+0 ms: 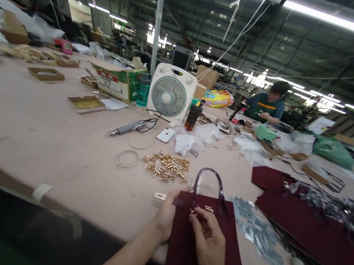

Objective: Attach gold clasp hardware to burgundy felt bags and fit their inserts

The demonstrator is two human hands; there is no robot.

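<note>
Nearby, gold hardware [168, 167], fan [168, 97]; right hand [210, 236] pinching fitting [192, 212], left hand [166, 214] clasping panel [179, 255].

Maroon panel [180, 247] in two hands

The left hand [166, 216] grips the panel's left edge; the right hand [210, 244] pinches a small gold-coloured fitting [192, 212] near the foot of the dark arched handle [213, 171]. Beyond, a gold-coloured heap [168, 167] lies on the worktop [63, 147], a pale ring [126, 166] just left of it. Farther back, a grey power tool [128, 128] and a phone [165, 135] lie before a white fan [169, 94].

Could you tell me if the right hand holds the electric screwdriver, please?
No, the electric screwdriver lies on the table near the fan.
</note>
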